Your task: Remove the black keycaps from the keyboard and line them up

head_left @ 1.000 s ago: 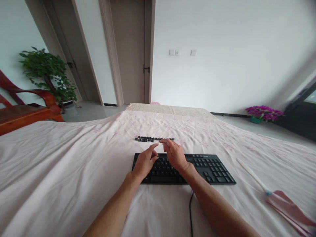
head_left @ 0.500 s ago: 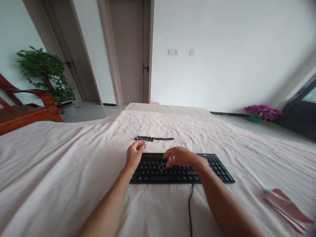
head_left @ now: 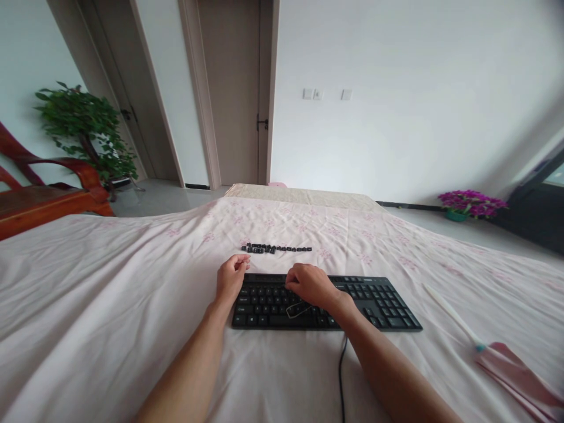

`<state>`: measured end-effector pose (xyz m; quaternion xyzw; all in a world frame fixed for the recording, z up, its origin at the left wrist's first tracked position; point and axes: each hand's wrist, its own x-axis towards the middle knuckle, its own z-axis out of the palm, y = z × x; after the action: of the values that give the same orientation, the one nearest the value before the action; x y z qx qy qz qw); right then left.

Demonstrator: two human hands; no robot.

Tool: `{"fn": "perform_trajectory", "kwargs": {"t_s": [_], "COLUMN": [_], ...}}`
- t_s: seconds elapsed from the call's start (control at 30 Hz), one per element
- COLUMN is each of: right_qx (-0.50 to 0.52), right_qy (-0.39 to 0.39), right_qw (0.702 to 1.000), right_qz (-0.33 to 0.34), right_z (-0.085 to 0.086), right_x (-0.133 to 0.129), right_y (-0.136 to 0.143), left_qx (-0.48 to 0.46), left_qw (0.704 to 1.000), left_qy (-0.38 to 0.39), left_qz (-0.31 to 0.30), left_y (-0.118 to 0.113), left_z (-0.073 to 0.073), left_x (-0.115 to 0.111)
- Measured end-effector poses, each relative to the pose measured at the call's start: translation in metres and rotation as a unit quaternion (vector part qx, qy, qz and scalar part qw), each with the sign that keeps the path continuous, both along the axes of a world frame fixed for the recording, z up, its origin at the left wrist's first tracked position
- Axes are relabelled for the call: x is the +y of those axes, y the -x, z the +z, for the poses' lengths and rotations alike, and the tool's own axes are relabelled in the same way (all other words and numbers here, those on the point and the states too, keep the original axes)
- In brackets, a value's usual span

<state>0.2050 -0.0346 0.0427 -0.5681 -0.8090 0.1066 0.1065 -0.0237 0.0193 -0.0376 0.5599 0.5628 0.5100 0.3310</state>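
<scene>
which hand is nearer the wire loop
Right: the right hand partly covers the wire loop; the left hand is away by the far left corner of the keyboard.

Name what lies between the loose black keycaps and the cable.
The head view shows the keyboard between them, the right hand and a wire loop over its keys.

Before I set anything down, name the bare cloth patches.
Bare cloth: left of the left hand, and between keyboard and white-handled pink item. Crowded: behind the keyboard's left half, with loose keycaps; over it, right hand and wire loop.
</scene>
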Motion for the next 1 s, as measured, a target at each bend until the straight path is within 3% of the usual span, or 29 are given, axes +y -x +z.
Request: {"fn": "perform_trajectory", "kwargs": {"t_s": [0.17, 0.27, 0.6, 1.0], "right_qx": [0.082, 0.112, 0.017, -0.045], "right_qy": [-0.01, -0.02, 0.013, 0.023], "right_qw": [0.997, 0.993, 0.996, 0.994], "right_qz": [0.005, -0.025, -0.082, -0.101], "right_z": [-0.008, -0.01, -0.01, -0.02], "right_x": [0.009, 0.023, 0.09, 0.107], "right_y": [-0.006, -0.011, 0.004, 0.016], "left_qx": [0.015, 0.02, 0.023, 0.028], "left_qw": [1.0, 1.0, 1.0, 1.0], "left_qy": [-0.006, -0.003, -0.007, -0.014], "left_qz": [-0.002, 0.0, -0.007, -0.001], "left_y": [0.0, -0.001, 0.0, 0.0], "left_z": [0.001, 0.001, 0.003, -0.001], "left_x": [-0.001, -0.001, -0.001, 0.001]}}
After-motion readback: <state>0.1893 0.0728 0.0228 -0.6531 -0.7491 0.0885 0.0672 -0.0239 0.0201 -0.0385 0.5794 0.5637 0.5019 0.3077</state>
